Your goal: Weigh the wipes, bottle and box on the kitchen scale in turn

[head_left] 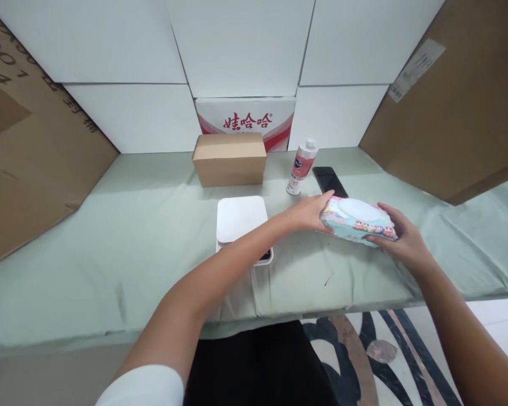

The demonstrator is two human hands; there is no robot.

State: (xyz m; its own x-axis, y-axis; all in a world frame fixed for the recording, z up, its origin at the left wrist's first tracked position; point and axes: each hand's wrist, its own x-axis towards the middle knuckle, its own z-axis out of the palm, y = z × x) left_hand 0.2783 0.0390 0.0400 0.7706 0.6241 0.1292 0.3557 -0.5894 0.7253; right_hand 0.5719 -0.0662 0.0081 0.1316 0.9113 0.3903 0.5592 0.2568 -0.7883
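A pack of wet wipes (358, 220) with a white lid and a pink and blue printed wrapper is held just above the green table cover (144, 225). My left hand (308, 212) grips its left end and my right hand (400, 239) grips its right end. A white flat box (240, 220) lies on the table under my left forearm, its near edge showing something dark.
A brown cardboard box (229, 159) stands at the back, with a red and white printed carton (245, 121) behind it. A small pink-labelled bottle (301, 167) and a black phone (329, 180) lie beyond the wipes. Big cardboard sheets lean at the left (29, 163) and right (452, 107).
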